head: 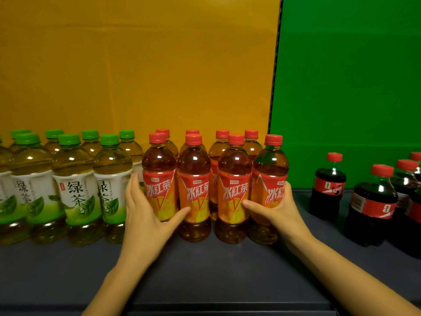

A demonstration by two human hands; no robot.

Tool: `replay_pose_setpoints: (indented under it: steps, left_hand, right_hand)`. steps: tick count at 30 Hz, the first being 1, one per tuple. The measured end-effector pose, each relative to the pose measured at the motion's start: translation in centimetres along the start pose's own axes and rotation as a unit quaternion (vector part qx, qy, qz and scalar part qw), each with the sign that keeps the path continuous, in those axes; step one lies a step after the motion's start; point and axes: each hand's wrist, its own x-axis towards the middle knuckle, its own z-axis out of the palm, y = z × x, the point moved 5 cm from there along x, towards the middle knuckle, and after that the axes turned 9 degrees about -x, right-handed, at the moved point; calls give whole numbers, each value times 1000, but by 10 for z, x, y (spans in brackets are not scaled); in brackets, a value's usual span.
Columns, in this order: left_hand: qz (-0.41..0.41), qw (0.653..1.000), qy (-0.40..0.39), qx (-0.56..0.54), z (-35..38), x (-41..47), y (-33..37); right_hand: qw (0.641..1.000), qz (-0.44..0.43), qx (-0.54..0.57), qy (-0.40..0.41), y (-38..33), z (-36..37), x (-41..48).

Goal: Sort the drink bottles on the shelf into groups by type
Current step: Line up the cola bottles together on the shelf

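Observation:
Several iced tea bottles with red caps and orange labels stand in two rows at the middle of the dark shelf (216, 270). My left hand (145, 215) presses its straight fingers against the left side of the leftmost iced tea bottle (158, 160), with the thumb reaching across the front. My right hand (273, 210) grips the rightmost iced tea bottle (270, 163), fingers round its right side and thumb across the label. Several green tea bottles (75, 190) with green caps stand grouped on the left. Several cola bottles (328, 185) stand on the right.
An orange backdrop (136, 65) rises behind the tea bottles and a green one (353, 76) behind the cola. A gap of bare shelf separates the iced tea group from the cola. The shelf's front edge (227, 304) runs along the bottom of the view.

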Motion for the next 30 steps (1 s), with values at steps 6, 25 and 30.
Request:
replay_pose_setpoints:
  steps: [6, 25, 30]
  left_hand:
    - [-48, 992, -68, -92, 17, 7, -19]
    - [-9, 995, -5, -100, 9, 3, -7]
    - [195, 969, 61, -140, -7, -11, 48]
  right_hand:
    - [1000, 10, -13, 4, 0, 4, 1]
    - [998, 41, -26, -42, -7, 4, -3]
    - [990, -9, -136, 33, -18, -36, -10]
